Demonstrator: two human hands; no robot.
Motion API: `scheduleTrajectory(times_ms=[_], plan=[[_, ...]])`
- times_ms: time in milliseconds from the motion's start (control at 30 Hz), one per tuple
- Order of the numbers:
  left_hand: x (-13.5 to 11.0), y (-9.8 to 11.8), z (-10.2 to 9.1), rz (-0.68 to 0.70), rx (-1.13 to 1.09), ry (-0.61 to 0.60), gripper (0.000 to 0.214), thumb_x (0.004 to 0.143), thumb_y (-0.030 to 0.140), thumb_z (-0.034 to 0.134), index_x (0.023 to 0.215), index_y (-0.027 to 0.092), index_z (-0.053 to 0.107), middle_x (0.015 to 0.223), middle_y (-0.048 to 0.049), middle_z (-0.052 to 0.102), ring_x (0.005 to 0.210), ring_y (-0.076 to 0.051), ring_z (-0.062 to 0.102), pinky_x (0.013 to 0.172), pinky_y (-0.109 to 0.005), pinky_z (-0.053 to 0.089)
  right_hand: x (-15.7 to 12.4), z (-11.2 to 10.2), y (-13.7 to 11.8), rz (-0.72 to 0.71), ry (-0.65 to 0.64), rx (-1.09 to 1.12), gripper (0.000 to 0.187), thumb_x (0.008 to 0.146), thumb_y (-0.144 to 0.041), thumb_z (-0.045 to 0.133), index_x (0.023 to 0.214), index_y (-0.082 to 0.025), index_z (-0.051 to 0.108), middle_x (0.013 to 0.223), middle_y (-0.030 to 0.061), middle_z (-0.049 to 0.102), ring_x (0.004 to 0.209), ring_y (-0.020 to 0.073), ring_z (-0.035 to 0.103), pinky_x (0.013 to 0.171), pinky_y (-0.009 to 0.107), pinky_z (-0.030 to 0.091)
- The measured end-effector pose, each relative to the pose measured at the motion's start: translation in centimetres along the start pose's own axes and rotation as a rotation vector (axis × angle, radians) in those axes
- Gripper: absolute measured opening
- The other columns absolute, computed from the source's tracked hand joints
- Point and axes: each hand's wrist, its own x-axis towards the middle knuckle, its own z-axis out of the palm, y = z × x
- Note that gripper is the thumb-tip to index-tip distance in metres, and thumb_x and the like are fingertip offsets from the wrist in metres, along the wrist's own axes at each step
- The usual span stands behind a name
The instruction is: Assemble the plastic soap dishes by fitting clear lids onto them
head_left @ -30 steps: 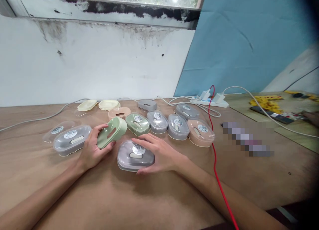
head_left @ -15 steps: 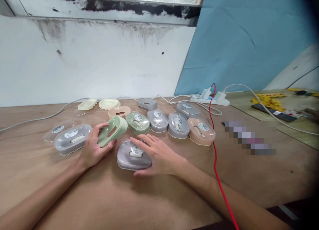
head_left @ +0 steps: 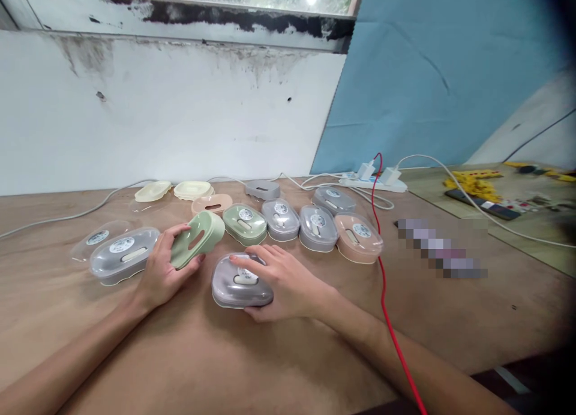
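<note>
My left hand grips a green oval plastic shell with a slot, lifted and tilted above the table. My right hand is wrapped over the right side of a grey oval box with a clear lid and a round label, at the front middle. Its thumb lies along the box's near side. Left of my left hand rests another grey lidded box, with a loose clear lid beside it. Just behind the held shell stand a green lidded box and a peach slotted shell.
More lidded boxes stand in a row, ending with a peach one. Cream pieces and a grey shell lie near the wall. A red cable runs from a power strip across the table, near my right forearm.
The view has shifted slightly, so most of the scene appears a little further left. Both hands keep their holds, and the grey box under my right hand has hardly moved.
</note>
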Motion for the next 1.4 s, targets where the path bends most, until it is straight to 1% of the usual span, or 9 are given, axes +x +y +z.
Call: scheduleTrajectory(times_ms=[200, 367, 467, 567, 667, 800, 967, 1167, 1400], plan=[[0.0, -0.1, 0.1, 0.008, -0.007, 0.007, 0.058, 0.088, 0.056, 0.068, 0.136, 0.027, 0.054, 0.137, -0.0099, 0.064, 0.122, -0.036, 0.062, 0.105, -0.053, 0.05, 0.0, -0.9, -0.3, 0.06, -0.07, -0.027, 0.082, 0.07, -0.034, 0.08, 0.145, -0.021, 0.05, 0.132, 0.0152, 0.06, 0.116, 0.0331, 0.061, 0.102, 0.049, 0.05], [-0.1, -0.3, 0.1, 0.02, 0.024, 0.001, 0.059, 0.09, 0.057, 0.066, 0.138, 0.026, 0.053, 0.137, -0.0105, 0.063, 0.122, -0.035, 0.062, 0.104, -0.052, 0.05, 0.1, -0.2, -0.3, 0.068, -0.032, -0.051, 0.079, 0.079, -0.056, 0.08, 0.143, -0.021, 0.05, 0.137, 0.015, 0.06, 0.123, 0.0336, 0.058, 0.107, 0.05, 0.046], [-0.1, -0.4, 0.1, 0.022, 0.045, -0.001, 0.058, 0.091, 0.056, 0.065, 0.139, 0.025, 0.052, 0.137, -0.0104, 0.063, 0.121, -0.035, 0.062, 0.104, -0.052, 0.05, 0.2, -0.4, -0.2, 0.063, -0.023, -0.116, 0.068, 0.081, -0.048, 0.077, 0.136, -0.017, 0.054, 0.148, 0.0172, 0.055, 0.128, 0.0343, 0.056, 0.109, 0.049, 0.044], [-0.2, -0.5, 0.1, 0.044, 0.054, -0.002, 0.058, 0.091, 0.056, 0.065, 0.138, 0.025, 0.052, 0.136, -0.0107, 0.063, 0.121, -0.035, 0.062, 0.103, -0.052, 0.051, 0.1, -1.5, -0.2, 0.091, -0.021, -0.163, 0.064, 0.077, -0.039, 0.074, 0.133, -0.014, 0.056, 0.137, 0.0174, 0.062, 0.124, 0.0348, 0.057, 0.109, 0.049, 0.042], [-0.2, -0.5, 0.1, 0.063, 0.061, -0.001, 0.057, 0.092, 0.056, 0.064, 0.138, 0.025, 0.052, 0.137, -0.0111, 0.063, 0.122, -0.035, 0.062, 0.103, -0.052, 0.051, -0.1, -2.6, -0.3, 0.136, -0.025, -0.217, 0.08, 0.076, -0.034, 0.073, 0.151, -0.022, 0.049, 0.13, 0.015, 0.062, 0.119, 0.0348, 0.057, 0.106, 0.052, 0.042], [-0.2, -0.6, 0.1, 0.076, 0.071, -0.003, 0.057, 0.092, 0.056, 0.064, 0.138, 0.025, 0.051, 0.138, -0.0114, 0.062, 0.122, -0.036, 0.061, 0.103, -0.053, 0.051, -0.3, -2.3, -0.5, 0.13, -0.049, -0.296, 0.085, 0.076, -0.032, 0.074, 0.156, -0.034, 0.046, 0.147, 0.0172, 0.05, 0.133, 0.0411, 0.049, 0.107, 0.056, 0.04], [-0.1, -0.6, 0.1, 0.092, 0.082, -0.001, 0.057, 0.093, 0.057, 0.064, 0.138, 0.025, 0.051, 0.138, -0.0118, 0.062, 0.122, -0.036, 0.062, 0.102, -0.053, 0.052, -0.1, -0.8, -0.8, 0.056, -0.071, -0.37, 0.064, 0.082, -0.026, 0.067, 0.145, -0.026, 0.058, 0.163, 0.0208, 0.037, 0.148, 0.047, 0.036, 0.115, 0.064, 0.031], [0.1, -0.4, 0.2, 0.099, 0.085, -0.01, 0.057, 0.093, 0.057, 0.064, 0.138, 0.025, 0.052, 0.137, -0.0118, 0.063, 0.121, -0.035, 0.063, 0.101, -0.052, 0.053, 0.3, -1.5, -0.4, 0.126, -0.127, -0.483, 0.037, 0.081, -0.019, 0.062, 0.117, -0.018, 0.07, 0.149, 0.0175, 0.056, 0.136, 0.0419, 0.05, 0.118, 0.064, 0.026], [0.0, -0.6, 0.2, 0.1, 0.087, -0.017, 0.057, 0.092, 0.055, 0.065, 0.139, 0.026, 0.051, 0.139, -0.0111, 0.062, 0.123, -0.035, 0.061, 0.102, -0.052, 0.052, 1.0, -1.4, 0.2, 0.214, -0.095, -0.54, 0.029, 0.08, -0.025, 0.064, 0.106, -0.014, 0.07, 0.139, 0.0213, 0.06, 0.126, 0.0406, 0.053, 0.107, 0.058, 0.034]])
